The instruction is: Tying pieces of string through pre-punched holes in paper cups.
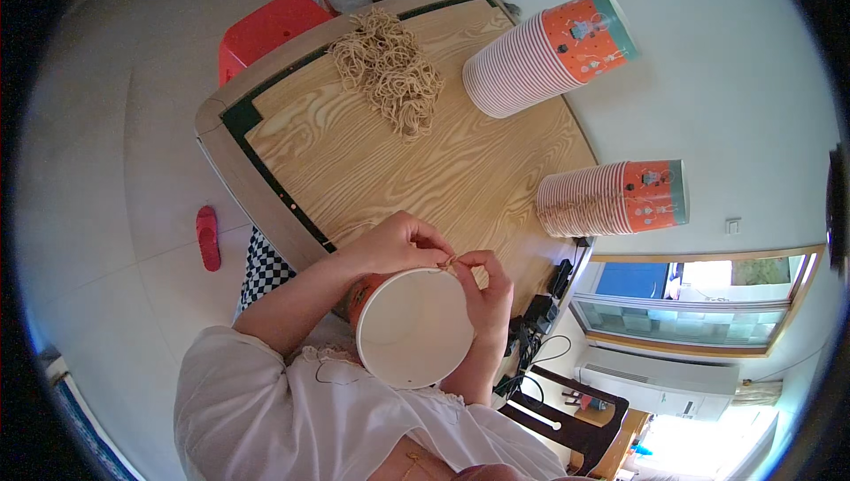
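A large paper bucket (416, 329), white inside and orange outside, lies tilted against my body with its mouth facing up toward me. At its far rim my left hand (395, 244) and my right hand (487, 293) come together, fingers pinched on a short piece of tan cord (445, 263). The cord sits at the rim; whether it is knotted or passes through a hole is too small to tell. A small dark spot shows on the near side of the rim. Farther off on the wooden table (310, 162) lies a loose heap of tan cords (390, 73).
Two nested stacks of orange and green paper buckets lie on the table's right side: a farther stack (549, 54) and a nearer stack (611, 197) with cords along it. Black adapters and cables (531, 321) crowd the right edge. A red stool (266, 34) stands beyond the left edge.
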Demonstrator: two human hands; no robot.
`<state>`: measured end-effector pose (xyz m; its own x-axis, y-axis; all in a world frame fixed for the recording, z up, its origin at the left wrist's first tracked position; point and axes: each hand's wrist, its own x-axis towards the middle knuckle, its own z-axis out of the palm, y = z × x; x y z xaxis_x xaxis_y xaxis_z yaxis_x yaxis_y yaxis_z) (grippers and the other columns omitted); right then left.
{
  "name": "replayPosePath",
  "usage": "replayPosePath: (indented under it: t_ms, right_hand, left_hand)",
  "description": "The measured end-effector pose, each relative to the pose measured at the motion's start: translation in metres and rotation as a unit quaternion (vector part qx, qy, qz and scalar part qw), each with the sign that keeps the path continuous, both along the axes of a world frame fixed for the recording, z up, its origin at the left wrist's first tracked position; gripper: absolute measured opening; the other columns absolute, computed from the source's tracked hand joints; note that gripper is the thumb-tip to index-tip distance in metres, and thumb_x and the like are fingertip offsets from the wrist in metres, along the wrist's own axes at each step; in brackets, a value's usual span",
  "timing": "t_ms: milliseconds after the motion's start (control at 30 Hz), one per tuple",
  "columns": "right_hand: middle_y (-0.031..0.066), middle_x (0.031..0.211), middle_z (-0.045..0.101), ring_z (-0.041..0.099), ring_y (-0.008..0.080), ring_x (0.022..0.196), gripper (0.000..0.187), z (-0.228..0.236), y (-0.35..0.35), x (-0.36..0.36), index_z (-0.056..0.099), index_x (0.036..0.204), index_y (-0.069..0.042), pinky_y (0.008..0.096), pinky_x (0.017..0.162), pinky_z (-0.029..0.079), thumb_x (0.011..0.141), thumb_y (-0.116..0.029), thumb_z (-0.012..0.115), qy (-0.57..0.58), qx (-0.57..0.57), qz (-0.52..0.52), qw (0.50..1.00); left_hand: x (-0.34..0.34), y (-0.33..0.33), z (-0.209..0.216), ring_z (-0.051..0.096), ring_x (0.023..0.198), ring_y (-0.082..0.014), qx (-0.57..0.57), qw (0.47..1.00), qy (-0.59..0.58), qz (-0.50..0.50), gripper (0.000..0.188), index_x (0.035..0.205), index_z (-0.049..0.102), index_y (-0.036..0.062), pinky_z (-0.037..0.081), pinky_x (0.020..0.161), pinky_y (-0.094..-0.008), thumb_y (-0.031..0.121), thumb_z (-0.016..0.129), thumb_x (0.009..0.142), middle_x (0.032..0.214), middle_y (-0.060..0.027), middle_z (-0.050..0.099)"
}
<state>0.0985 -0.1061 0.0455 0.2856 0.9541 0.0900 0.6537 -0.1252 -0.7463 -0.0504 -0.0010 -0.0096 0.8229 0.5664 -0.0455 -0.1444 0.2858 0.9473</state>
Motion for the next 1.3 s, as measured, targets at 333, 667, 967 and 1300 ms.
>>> replayPosePath:
  t_ms: [333,667,967,1300]
  right_hand:
    - [0.0057,0.078,0.061,0.058,0.0124,0.077,0.008,-0.003,0.001,0.002,0.059,0.084,0.002,0.0242,0.073,0.045,0.078,0.002,0.063,-0.016,0.002,0.016,1.000]
    - [0.0048,0.086,0.060,0.056,0.0124,0.084,0.015,-0.005,0.002,0.006,0.058,0.092,0.001,0.0245,0.079,0.043,0.077,0.005,0.062,0.054,-0.009,0.036,0.998]
    - [0.0039,0.085,0.060,0.057,0.0121,0.083,0.020,-0.006,0.004,0.004,0.059,0.095,0.000,0.0243,0.077,0.044,0.077,0.006,0.062,0.071,0.007,0.042,0.997]
    - [0.0056,0.081,0.060,0.057,0.0134,0.078,0.014,0.005,0.005,0.000,0.058,0.088,0.000,0.0253,0.073,0.046,0.076,0.005,0.063,-0.018,0.007,0.069,0.997]
  left_hand:
    - [0.001,0.002,-0.004,0.059,0.069,-0.0081,0.038,0.999,0.026,-0.004,0.020,0.091,0.069,0.0025,0.048,0.064,-0.0235,0.014,0.068,0.076,0.077,-0.0052,0.067]
    - [0.005,0.005,-0.015,0.058,0.072,-0.0077,0.026,0.999,-0.028,-0.037,0.018,0.091,0.067,0.0028,0.047,0.066,-0.0225,0.016,0.067,0.080,0.078,-0.0022,0.065]
    - [0.004,0.004,-0.018,0.058,0.076,-0.0070,0.019,0.999,-0.034,-0.034,0.018,0.093,0.065,0.0031,0.047,0.068,-0.0231,0.017,0.066,0.082,0.083,-0.0014,0.065]
    - [0.001,0.003,-0.013,0.058,0.073,-0.0082,-0.057,0.997,-0.050,-0.024,0.011,0.091,0.060,0.0009,0.047,0.066,-0.0223,0.008,0.062,0.083,0.081,-0.0039,0.064]
